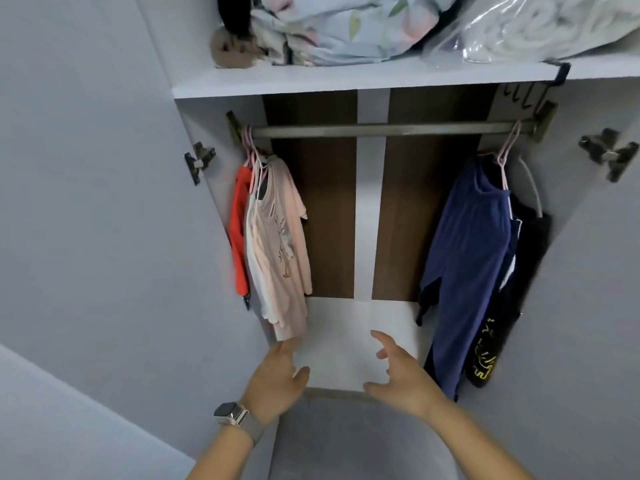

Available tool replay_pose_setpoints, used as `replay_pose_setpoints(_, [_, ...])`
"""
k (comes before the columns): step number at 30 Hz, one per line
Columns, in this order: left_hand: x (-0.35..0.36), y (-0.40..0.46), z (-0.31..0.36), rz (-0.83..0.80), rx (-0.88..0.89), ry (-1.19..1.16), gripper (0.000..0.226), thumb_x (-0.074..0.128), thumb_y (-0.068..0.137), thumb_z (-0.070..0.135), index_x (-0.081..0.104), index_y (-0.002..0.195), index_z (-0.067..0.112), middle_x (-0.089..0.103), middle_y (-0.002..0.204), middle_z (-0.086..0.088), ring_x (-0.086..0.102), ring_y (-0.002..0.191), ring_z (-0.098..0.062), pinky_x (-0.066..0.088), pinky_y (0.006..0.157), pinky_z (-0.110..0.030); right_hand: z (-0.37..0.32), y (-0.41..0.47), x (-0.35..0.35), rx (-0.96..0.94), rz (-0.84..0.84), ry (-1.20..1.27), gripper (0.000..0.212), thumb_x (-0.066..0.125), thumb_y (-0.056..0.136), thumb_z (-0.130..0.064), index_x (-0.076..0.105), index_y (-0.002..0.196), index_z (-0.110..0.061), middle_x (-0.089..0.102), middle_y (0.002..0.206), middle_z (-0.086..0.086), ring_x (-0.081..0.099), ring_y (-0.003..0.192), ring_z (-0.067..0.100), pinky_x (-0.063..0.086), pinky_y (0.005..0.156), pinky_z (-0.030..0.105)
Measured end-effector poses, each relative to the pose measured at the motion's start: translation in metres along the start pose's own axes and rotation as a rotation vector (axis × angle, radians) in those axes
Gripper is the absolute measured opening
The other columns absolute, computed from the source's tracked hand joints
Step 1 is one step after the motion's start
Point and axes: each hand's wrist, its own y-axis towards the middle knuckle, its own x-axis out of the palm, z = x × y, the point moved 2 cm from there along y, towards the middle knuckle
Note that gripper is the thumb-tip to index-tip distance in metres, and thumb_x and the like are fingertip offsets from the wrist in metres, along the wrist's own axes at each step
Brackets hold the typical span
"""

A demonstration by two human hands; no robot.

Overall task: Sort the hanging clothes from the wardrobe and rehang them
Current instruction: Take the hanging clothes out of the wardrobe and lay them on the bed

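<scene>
We hold both hands out low in front of the open wardrobe [207,209], holding nothing. The left hand [275,379] has its fingers [287,344] straight and close together, their tips just under the hem of the pale pink T-shirt [280,244]. The right hand [401,372] has its fingers [388,339] spread and loosely bent, with bare wardrobe floor [339,334] beyond them.

Above the left fingers hangs a tight bunch at the rail's left end: the pink T-shirt with a small printed figure, a white garment behind it, and an orange-red one [239,233] against the side wall (all on pink hangers). Up and to the right of the right fingers hangs a long navy-blue garment [467,251], with a black one bearing yellow print [491,348] just behind it. The rail [381,129] between the two groups is bare. A watch [230,413] sits on the left wrist. On the shelf [346,81] overhead lie folded floral bedding [346,26] and a clear bag of white fabric [536,26].
</scene>
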Motion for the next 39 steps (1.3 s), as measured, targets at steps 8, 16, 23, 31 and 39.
replay_pose_setpoints(8, [-0.038, 0.121, 0.01, 0.107, 0.051, 0.008, 0.048, 0.05, 0.094, 0.023, 0.038, 0.139, 0.016, 0.047, 0.133, -0.001, 0.057, 0.111, -0.019, 0.047, 0.092, -0.027, -0.046, 0.138, -0.027, -0.093, 0.012, -0.062, 0.077, 0.066, 0.084, -0.036, 0.02, 0.146, -0.034, 0.039, 0.142, -0.006, 0.046, 0.125, 0.014, 0.042, 0.096, 0.022])
replay_pose_setpoints(16, [-0.125, 0.271, 0.017, 0.604, -0.059, 0.057, 0.042, 0.051, 0.08, -0.006, 0.053, 0.122, -0.004, 0.058, 0.116, -0.022, 0.053, 0.11, -0.036, 0.043, 0.097, -0.039, -0.059, 0.252, -0.093, -0.171, 0.0, -0.097, 0.065, 0.061, 0.09, -0.028, 0.028, 0.146, -0.026, 0.039, 0.145, -0.001, 0.043, 0.129, 0.014, 0.038, 0.104, 0.024])
replay_pose_setpoints(23, [-0.139, 0.344, -0.017, 0.475, -0.28, 0.34, 0.039, 0.057, 0.078, 0.004, 0.05, 0.113, -0.012, 0.059, 0.105, -0.032, 0.058, 0.099, -0.044, 0.05, 0.087, -0.044, -0.05, 0.289, -0.133, -0.098, 0.072, -0.038, 0.057, 0.059, 0.09, -0.024, 0.035, 0.142, -0.025, 0.048, 0.135, -0.002, 0.046, 0.112, 0.004, 0.035, 0.091, 0.012])
replay_pose_setpoints(31, [-0.097, 0.374, 0.049, 0.493, 0.049, -0.096, 0.019, 0.045, 0.096, 0.013, 0.051, 0.104, -0.003, 0.059, 0.083, -0.021, 0.059, 0.073, -0.035, 0.044, 0.063, -0.036, -0.025, 0.285, -0.166, 0.097, 0.209, 0.038, 0.048, 0.057, 0.092, -0.018, 0.044, 0.138, -0.019, 0.053, 0.133, -0.001, 0.05, 0.121, 0.015, 0.04, 0.103, 0.022])
replay_pose_setpoints(39, [-0.027, 0.363, 0.124, 0.339, 0.281, -0.159, 0.013, 0.047, 0.094, 0.011, 0.056, 0.102, 0.01, 0.06, 0.089, -0.003, 0.061, 0.082, -0.023, 0.052, 0.072, -0.036, -0.002, 0.233, -0.247, -0.077, 0.943, -0.104, 0.044, 0.061, 0.078, -0.01, 0.057, 0.122, -0.017, 0.057, 0.121, 0.004, 0.047, 0.115, 0.024, 0.034, 0.101, 0.029])
